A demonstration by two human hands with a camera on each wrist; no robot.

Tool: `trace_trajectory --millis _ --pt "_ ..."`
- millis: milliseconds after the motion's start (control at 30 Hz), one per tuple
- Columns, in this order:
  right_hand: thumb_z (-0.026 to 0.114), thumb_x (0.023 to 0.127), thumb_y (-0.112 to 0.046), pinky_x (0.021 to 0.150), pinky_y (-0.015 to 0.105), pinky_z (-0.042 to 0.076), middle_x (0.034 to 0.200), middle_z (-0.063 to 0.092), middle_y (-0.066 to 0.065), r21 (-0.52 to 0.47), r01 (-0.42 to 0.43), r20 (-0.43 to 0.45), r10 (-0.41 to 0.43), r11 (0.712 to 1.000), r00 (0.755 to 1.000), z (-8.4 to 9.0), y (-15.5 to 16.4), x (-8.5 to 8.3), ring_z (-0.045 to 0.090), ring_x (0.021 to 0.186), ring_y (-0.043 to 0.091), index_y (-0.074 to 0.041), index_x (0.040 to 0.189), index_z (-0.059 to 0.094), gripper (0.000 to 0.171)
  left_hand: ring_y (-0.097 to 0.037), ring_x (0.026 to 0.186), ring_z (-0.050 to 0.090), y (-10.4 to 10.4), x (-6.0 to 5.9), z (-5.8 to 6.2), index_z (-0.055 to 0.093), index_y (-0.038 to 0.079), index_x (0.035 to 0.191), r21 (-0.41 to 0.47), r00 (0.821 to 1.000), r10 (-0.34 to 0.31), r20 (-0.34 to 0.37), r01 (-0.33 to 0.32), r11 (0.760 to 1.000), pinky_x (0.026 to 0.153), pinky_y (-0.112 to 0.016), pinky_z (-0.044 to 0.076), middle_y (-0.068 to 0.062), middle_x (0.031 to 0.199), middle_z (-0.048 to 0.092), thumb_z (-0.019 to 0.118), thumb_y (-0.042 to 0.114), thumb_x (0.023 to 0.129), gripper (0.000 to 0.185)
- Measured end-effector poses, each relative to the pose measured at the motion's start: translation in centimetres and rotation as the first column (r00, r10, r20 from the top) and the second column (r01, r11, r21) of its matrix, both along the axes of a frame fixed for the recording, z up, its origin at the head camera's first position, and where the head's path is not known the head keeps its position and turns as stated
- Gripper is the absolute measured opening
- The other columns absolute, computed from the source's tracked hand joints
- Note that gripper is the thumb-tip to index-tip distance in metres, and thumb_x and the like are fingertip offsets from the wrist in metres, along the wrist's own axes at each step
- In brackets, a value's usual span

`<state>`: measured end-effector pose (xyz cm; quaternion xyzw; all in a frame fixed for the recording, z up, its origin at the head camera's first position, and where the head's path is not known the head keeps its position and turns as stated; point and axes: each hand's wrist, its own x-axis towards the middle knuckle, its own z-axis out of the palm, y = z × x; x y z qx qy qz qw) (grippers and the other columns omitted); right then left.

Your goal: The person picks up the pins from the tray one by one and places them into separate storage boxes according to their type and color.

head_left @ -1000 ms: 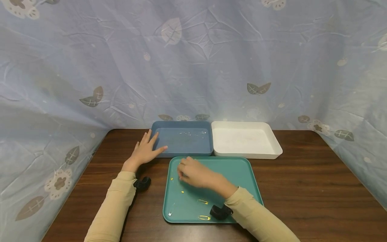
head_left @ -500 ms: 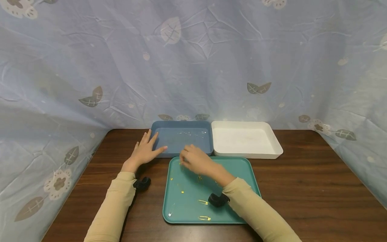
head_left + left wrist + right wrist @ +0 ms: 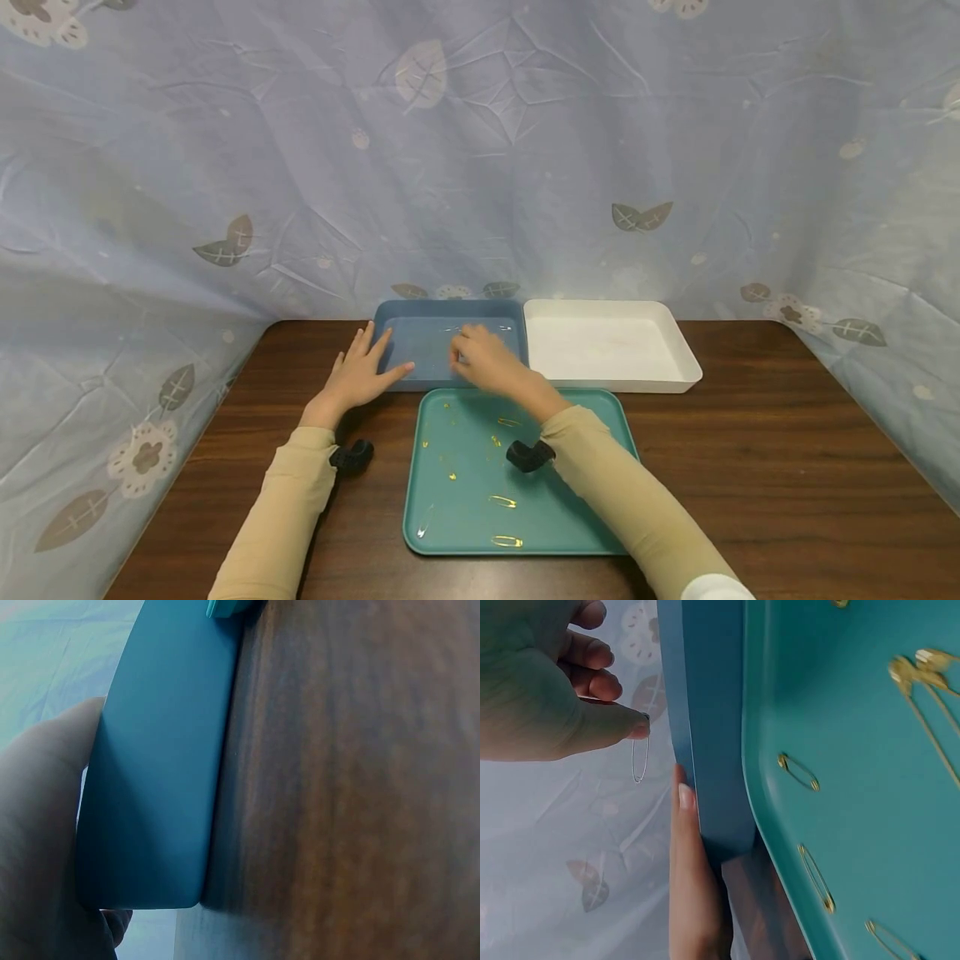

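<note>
A: Where is the right hand point(image 3: 483, 360)?

B: Over the blue tray point(image 3: 427, 348), which sits at the far side of the wooden table point(image 3: 750, 467). In the right wrist view its thumb and forefinger pinch a silver safety pin point(image 3: 640, 757), which hangs down from the fingertips just beside the blue tray's wall.

A: And the left hand point(image 3: 358, 375)?

B: It lies flat on the table at the blue tray's left near corner, fingers straight and slightly spread, the fingertips touching the tray's wall. The left wrist view shows a finger against that same blue wall. It holds nothing.

A: What else lies near the blue tray?

B: A teal tray point(image 3: 600, 417) sits just in front of it, nearly touching. Gold safety pins point(image 3: 502, 501) are scattered over the teal tray's floor, with one silver pin point(image 3: 423, 523) near its front left corner. A few small silvery pins seem to lie at the back of the blue tray, too small to tell for sure.

A: And to the blue tray's right?

B: A white tray point(image 3: 678, 367), side by side with it. Behind both hangs a pale blue cloth point(image 3: 300, 167) printed with leaves.

A: Any brand, label or writing?

B: None that can be read in any view.
</note>
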<state>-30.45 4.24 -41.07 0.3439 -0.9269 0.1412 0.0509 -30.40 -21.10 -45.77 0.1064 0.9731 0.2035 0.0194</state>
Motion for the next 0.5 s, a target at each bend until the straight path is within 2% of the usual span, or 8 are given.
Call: trace_trajectory --millis 500 --pt "0.065 0.094 -0.020 0.077 0.036 0.047 0.098 0.058 0.007 0.077 0.081 0.031 -0.084 0.994 0.996 0.2 -1.6 -4.8 0.053 0.090 0.024 -0.012 0.094 0.067 0.008 -0.043 0.151 -0.001 -0.1 -0.1 -0.1 0.013 0.017 0.158 0.005 1.000 -0.001 0.001 0.001 1.000 0.111 -0.074 0.007 -0.017 0.164 -0.004 0.044 0.072 0.089 0.094"
